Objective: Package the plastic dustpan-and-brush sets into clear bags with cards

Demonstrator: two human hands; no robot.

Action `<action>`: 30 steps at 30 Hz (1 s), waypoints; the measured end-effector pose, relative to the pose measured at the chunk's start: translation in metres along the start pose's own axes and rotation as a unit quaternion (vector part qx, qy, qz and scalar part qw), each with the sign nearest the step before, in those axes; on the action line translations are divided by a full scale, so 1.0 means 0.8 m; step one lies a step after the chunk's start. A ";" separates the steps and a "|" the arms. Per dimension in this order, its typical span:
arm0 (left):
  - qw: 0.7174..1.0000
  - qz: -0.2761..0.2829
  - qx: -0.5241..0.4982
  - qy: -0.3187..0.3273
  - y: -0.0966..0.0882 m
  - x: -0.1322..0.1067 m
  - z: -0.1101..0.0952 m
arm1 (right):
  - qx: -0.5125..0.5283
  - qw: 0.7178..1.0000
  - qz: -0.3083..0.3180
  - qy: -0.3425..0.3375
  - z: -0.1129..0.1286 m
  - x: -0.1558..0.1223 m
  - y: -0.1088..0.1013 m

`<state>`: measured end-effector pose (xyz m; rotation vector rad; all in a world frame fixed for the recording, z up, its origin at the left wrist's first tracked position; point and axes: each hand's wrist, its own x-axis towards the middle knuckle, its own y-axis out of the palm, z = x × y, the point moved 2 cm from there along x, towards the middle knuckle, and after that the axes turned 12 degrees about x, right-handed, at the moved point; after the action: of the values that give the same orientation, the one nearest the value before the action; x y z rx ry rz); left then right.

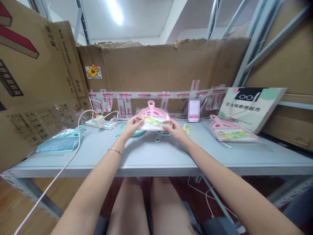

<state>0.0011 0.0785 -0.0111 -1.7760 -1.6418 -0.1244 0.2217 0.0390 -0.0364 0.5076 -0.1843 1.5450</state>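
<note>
Between my two hands a pink dustpan and brush set (153, 112) is held up in a clear plastic bag, its handle pointing away from me. A yellow-green label (154, 120) lies across its white bristles. My left hand (133, 125) pinches the left edge, and my right hand (174, 128) grips the right edge near the label's end. Beneath it on the table, a teal dustpan (138, 133) shows in part on the left. A second teal handle (158, 137) sticks out toward me; the rest of these is hidden.
At the right lies a bagged pink dustpan set (231, 130) before a leaning printed box (251, 107). A bagged teal set (61, 140) is at the left, near a power strip (110, 124) and a white cable (78, 138). Loose labels (187, 129) lie by a phone (194, 111). Cardboard (158, 71) walls the back.
</note>
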 end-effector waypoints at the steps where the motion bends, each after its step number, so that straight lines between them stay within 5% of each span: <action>1: 1.000 0.010 -0.003 0.000 0.001 -0.001 -0.002 | 0.002 1.000 -0.016 -0.004 -0.003 0.002 -0.003; 6: 0.998 0.046 -0.030 0.006 0.005 -0.007 -0.009 | 0.025 0.997 -0.066 -0.020 -0.015 0.009 -0.011; 14: 0.993 0.016 -0.119 -0.022 0.010 -0.001 0.003 | 0.054 0.994 -0.081 -0.049 -0.017 0.008 -0.006; 23: 0.970 0.106 -0.187 -0.111 0.000 0.006 0.033 | 0.078 0.995 -0.058 0.036 -0.027 0.015 -0.009; 30: 0.969 0.107 -0.185 -0.125 -0.005 0.004 0.034 | 0.098 0.992 -0.052 0.064 -0.025 0.010 -0.006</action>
<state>-0.0124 0.0956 -0.0278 -2.3226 -1.6657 -0.1178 0.2225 0.0552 -0.0516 0.5608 0.0922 1.4962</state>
